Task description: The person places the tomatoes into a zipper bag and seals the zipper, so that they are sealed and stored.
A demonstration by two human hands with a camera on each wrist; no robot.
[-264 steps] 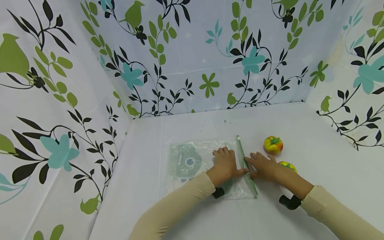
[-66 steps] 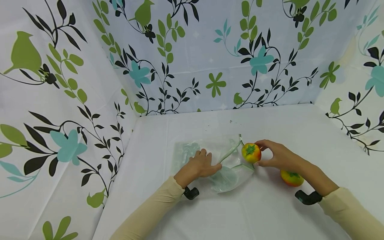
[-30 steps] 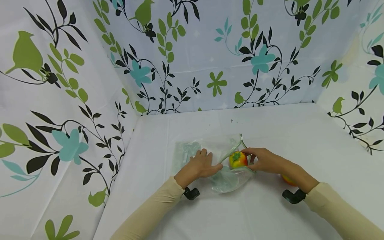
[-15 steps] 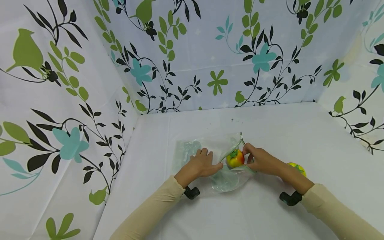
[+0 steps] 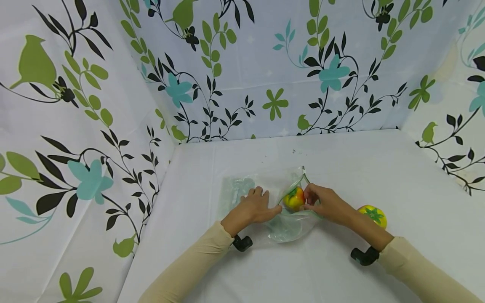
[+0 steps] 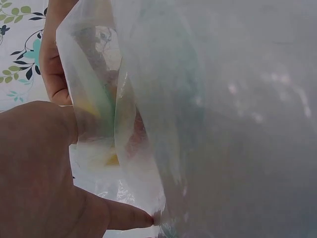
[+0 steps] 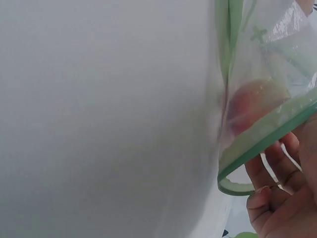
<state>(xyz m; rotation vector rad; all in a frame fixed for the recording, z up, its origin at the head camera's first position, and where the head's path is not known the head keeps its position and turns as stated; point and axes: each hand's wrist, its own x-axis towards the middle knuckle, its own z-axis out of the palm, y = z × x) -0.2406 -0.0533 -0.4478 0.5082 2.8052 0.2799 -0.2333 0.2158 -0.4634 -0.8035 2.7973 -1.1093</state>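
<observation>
- A person's two bare hands work over a white tabletop (image 5: 265, 273), with a clear plastic bag (image 5: 289, 228) lying between and under them.
- The bag's long axis runs left to right. Its closed end is on the left; its mouth, edged by a green rim (image 7: 272, 141), gapes toward the right hand.
- A red-and-yellow fruit with a green leafy top (image 5: 293, 199) sits just within that mouth, between the parted lips, nearer the opening than the closed end. In the right wrist view it shows blurred through the plastic.
- The left hand (image 5: 253, 207) lies to the left of the fruit, palm down on the bag, fingers spread, thumb stretched toward the mouth. It grasps nothing.
- The right hand (image 5: 323, 203) is the nearer one, just to the right of the fruit. Its fingers are bent, their tips at the fruit's right side; whether they grip it or merely push cannot be told.
- The key relation seems to be this line: right hand, fruit and the bag's deeper part in a row, so leftward, along the bag's length, leads further inside, toward the left hand.
- A second fruit (image 5: 373, 215) rests outside the bag, farther right, partly hidden behind the right forearm.
</observation>
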